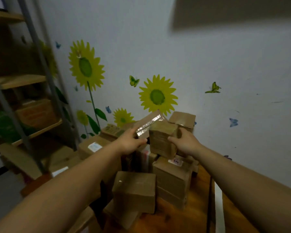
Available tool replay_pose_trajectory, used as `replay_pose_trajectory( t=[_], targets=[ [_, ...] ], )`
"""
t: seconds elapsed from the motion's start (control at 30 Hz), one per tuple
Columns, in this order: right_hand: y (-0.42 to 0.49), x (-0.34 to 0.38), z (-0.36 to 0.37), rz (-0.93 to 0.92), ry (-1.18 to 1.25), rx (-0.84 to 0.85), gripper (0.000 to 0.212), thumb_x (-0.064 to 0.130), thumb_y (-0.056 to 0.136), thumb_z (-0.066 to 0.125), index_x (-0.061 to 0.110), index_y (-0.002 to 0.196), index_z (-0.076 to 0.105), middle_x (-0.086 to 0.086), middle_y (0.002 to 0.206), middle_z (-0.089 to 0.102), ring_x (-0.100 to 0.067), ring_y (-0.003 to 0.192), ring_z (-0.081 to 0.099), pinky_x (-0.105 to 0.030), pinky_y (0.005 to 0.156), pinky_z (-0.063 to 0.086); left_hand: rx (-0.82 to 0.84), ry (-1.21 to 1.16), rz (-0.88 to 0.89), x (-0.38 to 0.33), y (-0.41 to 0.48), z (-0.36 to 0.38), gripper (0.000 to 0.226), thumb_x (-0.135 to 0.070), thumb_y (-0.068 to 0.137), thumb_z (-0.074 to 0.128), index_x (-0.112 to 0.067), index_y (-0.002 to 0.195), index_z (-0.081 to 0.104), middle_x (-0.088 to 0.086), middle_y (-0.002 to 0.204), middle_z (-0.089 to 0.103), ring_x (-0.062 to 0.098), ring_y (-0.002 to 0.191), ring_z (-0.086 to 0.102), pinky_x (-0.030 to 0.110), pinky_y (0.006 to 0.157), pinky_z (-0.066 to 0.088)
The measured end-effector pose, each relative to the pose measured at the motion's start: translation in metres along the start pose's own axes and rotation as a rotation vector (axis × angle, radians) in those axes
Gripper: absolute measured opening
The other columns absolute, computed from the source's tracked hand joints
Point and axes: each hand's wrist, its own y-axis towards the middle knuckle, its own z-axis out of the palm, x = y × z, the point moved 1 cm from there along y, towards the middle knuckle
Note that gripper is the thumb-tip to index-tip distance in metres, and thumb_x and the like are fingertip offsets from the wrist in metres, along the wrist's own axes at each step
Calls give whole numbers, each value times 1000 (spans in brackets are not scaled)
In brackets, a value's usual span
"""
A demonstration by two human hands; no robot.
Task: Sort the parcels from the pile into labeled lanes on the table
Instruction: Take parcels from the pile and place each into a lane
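Labels blurred, unreadable; left hand (130,143) grips taped parcel (147,126), right hand (186,142) grips brown parcel (163,140) btwn them, atop pile (134,190)

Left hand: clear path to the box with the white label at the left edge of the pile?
Probably yes. That labelled box lies just left of and below the left hand, its top bare with nothing stacked on it. But the hand is now gripping a tape-sealed parcel and would have to let go first.
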Motion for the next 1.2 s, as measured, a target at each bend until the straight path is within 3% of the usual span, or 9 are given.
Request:
replay_pose_trajectory(
  t=[0.13,0.27,0.37,0.53,0.77,0.83,0.93,1.03,1.2],
  targets=[
    [37,-3,4,148,179,-13,41,38,94,55,11,125,58,-6,123,60,-27,116,55,-27,88,40,37,-108,-31,-14,52,17,54,-20,89,64,-14,138,43,1,118,56,22,108,57,24,86,42],
    [70,-15,16,228,217,-6,51,51,93,49,11,122,61,-8,120,64,-27,109,58,-31,90,43,65,-146,-88,1,120,37,87,-62,66,62,-23,140,39,12,134,54,36,118,54,47,98,46],
    [79,-22,21,286,250,11,54,51,91,51,10,125,58,-8,118,63,-23,99,57,-31,84,43,135,-234,-184,-7,124,44,64,-53,86,53,-25,140,35,8,130,53,30,113,54,41,91,48],
    [63,-21,19,398,358,129,46,46,92,52,27,132,40,-6,105,56,-27,79,61,-29,47,52,339,-443,-394,2,124,56,51,-66,89,35,-24,111,51,10,102,56,30,88,59,54,82,53],
    [5,-3,36,318,443,-44,39,45,89,60,26,119,44,-1,112,56,-20,94,61,-38,77,57,376,-634,-311,14,88,44,53,-66,91,27,-27,104,60,7,100,69,24,88,66,45,71,56],
    [-15,8,40,281,469,-134,26,44,97,48,25,113,46,0,112,55,-16,96,58,-33,76,56,314,-674,-245,18,68,36,26,-49,93,46,-28,108,51,7,102,63,24,81,64,44,65,56],
    [-46,26,43,196,448,-301,32,24,95,57,26,123,41,8,116,47,-13,102,53,-21,69,50,275,-798,-116,27,38,26,40,-14,88,62,-21,121,42,7,107,58,22,81,62,32,55,52],
    [-77,45,46,135,538,-348,71,3,85,67,23,143,31,6,129,47,-16,109,57,-35,87,56,266,-931,32,39,11,17,61,9,79,62,-17,131,42,8,125,57,25,105,61,39,80,54],
    [-125,63,53,84,550,-375,75,1,80,71,23,144,37,6,132,52,-20,118,58,-48,91,54,288,-934,156,47,-34,5,75,-4,58,71,-27,124,45,6,132,50,25,121,52,52,101,44]
  ],
)
